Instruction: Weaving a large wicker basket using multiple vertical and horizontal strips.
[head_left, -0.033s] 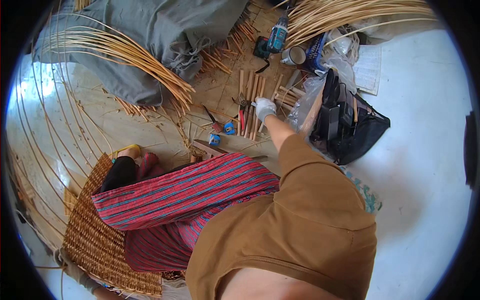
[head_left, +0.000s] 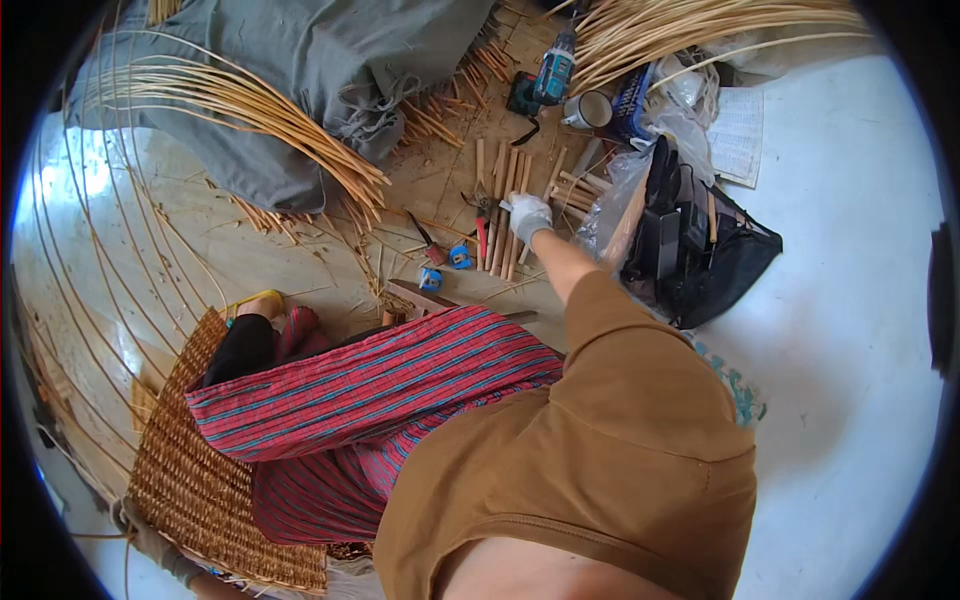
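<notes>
My right hand (head_left: 530, 216), in a pale glove, reaches over a row of short wooden sticks (head_left: 498, 250) on the floor. Its fingers look curled together; a small pale end shows at their tips, too small to name. Red-handled pruning shears (head_left: 482, 232) lie across the sticks just left of it. At the lower left my left hand (head_left: 150, 540), in a greyish glove, is closed at the edge of a brown woven basket (head_left: 200, 470), its fingers partly hidden. Long bare stakes (head_left: 105, 255) rise from the basket's far side.
A knife (head_left: 427, 240), two blue tape measures (head_left: 445, 268), a cordless drill (head_left: 553, 75) and a mug (head_left: 587, 110) lie beyond my knees. A black tool bag (head_left: 690, 240) sits on the right. Bundled rods (head_left: 300, 125) rest on grey cloth (head_left: 255, 60); more rods (head_left: 690, 35) lie far right.
</notes>
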